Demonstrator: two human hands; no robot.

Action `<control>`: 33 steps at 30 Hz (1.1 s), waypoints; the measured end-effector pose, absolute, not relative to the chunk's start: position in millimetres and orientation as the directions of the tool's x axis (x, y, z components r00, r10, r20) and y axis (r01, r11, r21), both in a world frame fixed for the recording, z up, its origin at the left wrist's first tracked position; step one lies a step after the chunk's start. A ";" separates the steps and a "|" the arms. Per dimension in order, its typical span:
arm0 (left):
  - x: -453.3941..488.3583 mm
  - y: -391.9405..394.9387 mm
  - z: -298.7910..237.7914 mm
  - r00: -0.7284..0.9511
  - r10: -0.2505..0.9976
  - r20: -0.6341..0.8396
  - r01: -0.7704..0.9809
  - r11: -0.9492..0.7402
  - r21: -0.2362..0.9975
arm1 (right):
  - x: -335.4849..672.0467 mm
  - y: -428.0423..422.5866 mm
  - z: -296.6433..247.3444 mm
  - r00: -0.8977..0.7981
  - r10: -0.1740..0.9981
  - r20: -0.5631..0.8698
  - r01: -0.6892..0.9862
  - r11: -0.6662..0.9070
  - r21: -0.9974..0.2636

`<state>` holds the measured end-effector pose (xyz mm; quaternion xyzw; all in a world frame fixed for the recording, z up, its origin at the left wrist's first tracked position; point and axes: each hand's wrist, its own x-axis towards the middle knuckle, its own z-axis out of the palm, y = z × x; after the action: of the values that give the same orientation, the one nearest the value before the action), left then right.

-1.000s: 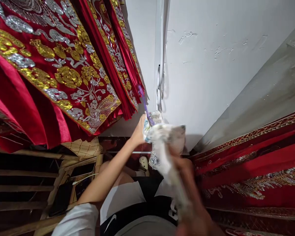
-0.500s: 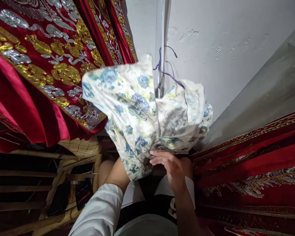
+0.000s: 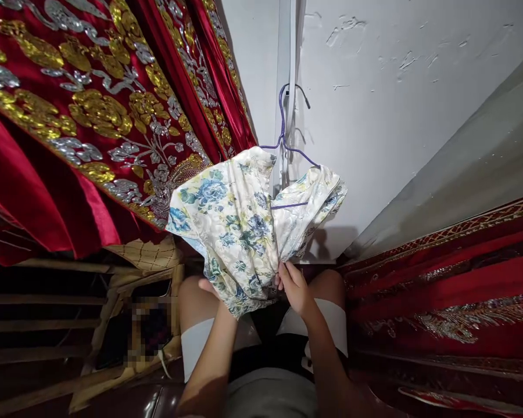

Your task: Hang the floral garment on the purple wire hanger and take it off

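A short-sleeved white blouse (image 3: 244, 232) with blue flowers hangs from a purple wire hanger (image 3: 282, 138) in front of me. Its collar opening shows the hanger's lower bar. My right hand (image 3: 293, 284) is closed on the front edge of the blouse near its lower end, thumb and fingers pinched together. At the lower left edge of the cloth is my left hand (image 3: 208, 288), its stretched-out digit showing beside the hem. The rest of that hand is behind the fabric.
Red cloth with gold and silver sequins (image 3: 100, 113) hangs at the left. More red embroidered cloth (image 3: 453, 290) lies at the right. A bamboo seat (image 3: 87, 348) with dark items stands lower left; a white wall (image 3: 375, 104) is behind.
The blouse has settled lower and its left sleeve has dropped. My left arm has come out from under it, sleeve now out of sight. My right hand has closed on the front edge.
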<state>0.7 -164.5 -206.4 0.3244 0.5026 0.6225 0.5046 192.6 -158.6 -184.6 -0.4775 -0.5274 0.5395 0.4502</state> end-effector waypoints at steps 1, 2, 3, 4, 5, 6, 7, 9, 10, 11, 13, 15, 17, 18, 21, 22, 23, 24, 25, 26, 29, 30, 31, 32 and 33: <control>5.4 -165.3 -205.0 -0.243 0.961 -0.132 -0.360 0.037 0.932 | 189.3 -159.0 -186.8 -0.156 0.987 -0.048 0.017 -0.046 -0.999; 8.8 -167.0 -203.0 -0.196 0.967 -0.164 -0.419 0.069 0.905 | 186.1 -159.2 -188.8 -0.169 0.984 -0.061 0.002 -0.061 -0.998; 10.8 -169.1 -200.7 -0.145 0.969 -0.198 -0.469 0.109 0.877 | 183.1 -159.3 -190.1 -0.174 0.982 -0.074 -0.024 -0.079 -0.997; 11.8 -170.9 -198.3 -0.101 0.968 -0.229 -0.501 0.149 0.853 | 180.9 -159.1 -190.5 -0.173 0.982 -0.082 -0.056 -0.093 -0.994; 12.0 -171.9 -196.3 -0.081 0.965 -0.250 -0.508 0.176 0.843 | 179.5 -158.5 -189.8 -0.164 0.983 -0.083 -0.087 -0.098 -0.991; 12.0 -171.6 -195.1 -0.099 0.962 -0.254 -0.489 0.175 0.854 | 179.3 -157.6 -188.1 -0.141 0.987 -0.080 -0.113 -0.096 -0.989; 12.1 -169.6 -195.0 -0.147 0.961 -0.235 -0.454 0.146 0.879 | 180.2 -156.3 -185.5 -0.107 0.991 -0.077 -0.132 -0.091 -0.987; 14.6 -162.0 -198.4 -0.404 0.911 -0.082 -0.291 -0.043 0.956 | 184.4 -153.6 -179.5 -0.021 0.996 -0.083 -0.149 -0.085 -0.985; 18.0 -157.4 -201.6 -0.562 0.825 0.059 -0.145 -0.168 0.975 | 186.9 -152.4 -176.9 0.021 0.996 -0.089 -0.146 -0.085 -0.986; 23.0 -153.1 -205.4 -0.670 0.709 0.221 0.028 -0.273 0.961 | 189.1 -151.6 -175.2 0.054 0.994 -0.096 -0.134 -0.088 -0.987; 37.7 -147.4 -213.2 -0.656 0.587 0.474 0.295 -0.378 0.877 | 191.4 -151.4 -174.4 0.058 0.993 -0.098 -0.084 -0.093 -0.992; 55.3 -145.9 -219.1 -0.423 0.720 0.549 0.358 -0.424 0.832 | 190.6 -152.5 -175.1 -0.008 0.996 -0.090 -0.027 -0.090 -0.996; 70.1 -146.3 -222.3 -0.183 0.856 0.483 0.320 -0.413 0.853 | 189.1 -152.0 -171.7 -0.089 0.992 -0.090 0.002 -0.090 -0.996; 75.3 -146.2 -223.3 -0.120 0.887 0.446 0.309 -0.393 0.866 | 189.0 -149.6 -166.4 -0.111 0.990 -0.086 0.009 -0.086 -0.996; 82.2 -143.2 -226.2 -0.069 0.918 0.391 0.328 -0.349 0.878 | 193.4 -128.4 -130.8 -0.096 0.995 -0.013 0.021 -0.011 -1.000; 83.0 -141.6 -227.7 -0.053 0.923 0.381 0.335 -0.343 0.877 | 195.9 -116.4 -113.1 -0.075 0.996 0.036 0.021 0.038 -0.999; 83.7 -140.0 -229.6 -0.033 0.926 0.375 0.339 -0.343 0.876 | 198.1 -102.5 -94.0 -0.063 0.993 0.097 0.029 0.099 -0.995; 84.5 -138.4 -231.8 -0.011 0.928 0.371 0.341 -0.345 0.874 | 199.5 -87.8 -74.7 -0.001 0.992 0.125 0.031 0.125 -0.992; 85.5 -137.0 -234.1 0.016 0.929 0.370 0.343 -0.352 0.871 | 199.9 -73.4 -56.7 0.018 0.988 0.153 0.014 0.152 -0.988; 86.4 -135.8 -236.4 0.053 0.927 0.371 0.347 -0.365 0.864 | 199.1 -60.4 -41.0 0.017 0.979 0.204 -0.009 0.204 -0.979; 86.5 -131.0 -237.5 0.207 0.907 0.366 0.379 -0.419 0.825 | 191.4 -37.7 -15.5 0.058 0.949 0.310 -0.061 0.313 -0.948; 84.6 -128.1 -233.7 0.262 0.898 0.354 0.391 -0.434 0.812 | 188.7 -36.7 -14.1 0.060 0.945 0.322 -0.064 0.326 -0.943; 81.4 -124.2 -226.7 0.302 0.888 0.347 0.397 -0.448 0.801 | 186.8 -38.6 -15.2 0.048 0.945 0.325 -0.063 0.327 -0.943; 77.0 -118.9 -216.0 0.325 0.877 0.354 0.396 -0.466 0.791 | 185.9 -42.8 -17.7 0.030 0.946 0.323 -0.059 0.324 -0.944; 71.7 -112.4 -201.3 0.329 0.863 0.383 0.387 -0.493 0.779 | 186.1 -48.3 -20.6 0.013 0.948 0.319 -0.054 0.320 -0.946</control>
<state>71.7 -112.4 -201.3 0.7612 0.4105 0.4088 0.2915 186.1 -48.3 -20.6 -0.3992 -0.5593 0.4252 0.5891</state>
